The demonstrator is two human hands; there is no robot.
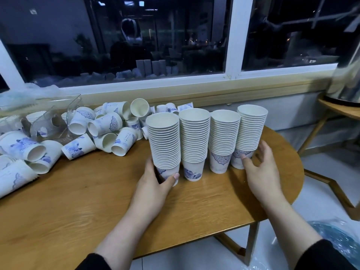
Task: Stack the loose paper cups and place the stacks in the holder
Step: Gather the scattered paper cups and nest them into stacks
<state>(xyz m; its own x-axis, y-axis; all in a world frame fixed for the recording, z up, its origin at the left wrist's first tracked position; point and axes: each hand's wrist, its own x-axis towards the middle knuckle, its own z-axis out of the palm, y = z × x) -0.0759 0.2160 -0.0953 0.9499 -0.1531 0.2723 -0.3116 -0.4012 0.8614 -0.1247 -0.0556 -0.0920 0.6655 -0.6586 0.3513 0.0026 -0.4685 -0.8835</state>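
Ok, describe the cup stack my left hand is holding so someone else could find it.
On the wooden table under the window, four tall stacks of paper cups stand in a row. Yours is the leftmost stack, nearest the heap of loose cups. It alone has the left hand wrapped around its bottom cup.

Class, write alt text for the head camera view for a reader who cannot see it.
Four tall stacks of paper cups stand in a row on a wooden table, the left hand gripping the leftmost, the right hand touching the rightmost. Loose cups lie heaped around a clear holder at left.
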